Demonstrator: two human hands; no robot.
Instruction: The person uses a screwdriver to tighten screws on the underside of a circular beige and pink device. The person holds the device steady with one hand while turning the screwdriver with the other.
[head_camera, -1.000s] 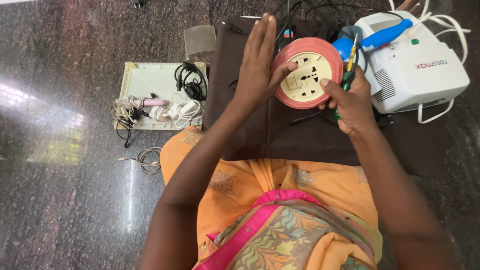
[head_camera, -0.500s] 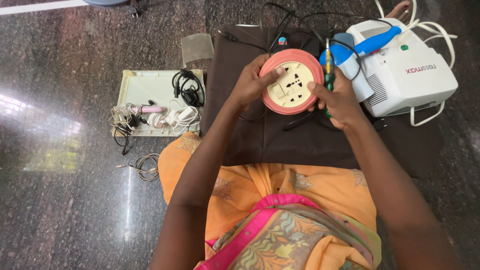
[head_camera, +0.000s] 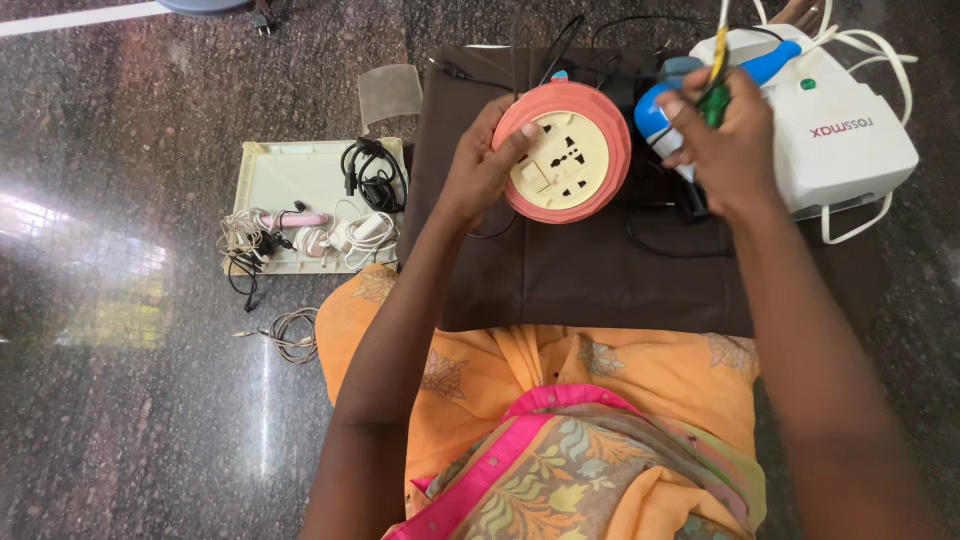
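Note:
My left hand (head_camera: 478, 168) grips the left rim of a round pink cable reel (head_camera: 565, 152) whose cream socket face points up at me, held above a dark brown cloth (head_camera: 590, 270). My right hand (head_camera: 722, 140) is off to the right of the reel, fingers closed around a screwdriver (head_camera: 716, 78) with a green and yellow handle. A blue-tipped part (head_camera: 655, 105) lies just left of that hand. Black cables run under and behind the reel.
A white medical device (head_camera: 850, 140) with white tubing sits at the right on the cloth. A cream tray (head_camera: 290, 180) at the left holds tangled earphones, cables and a pink item. Loose wire (head_camera: 290, 335) lies on the dark stone floor. My orange garment fills the foreground.
My right hand has left the reel's right edge and lifted away to the right with the screwdriver. My left hand keeps hold of the reel, its socket face tilted a bit more to me.

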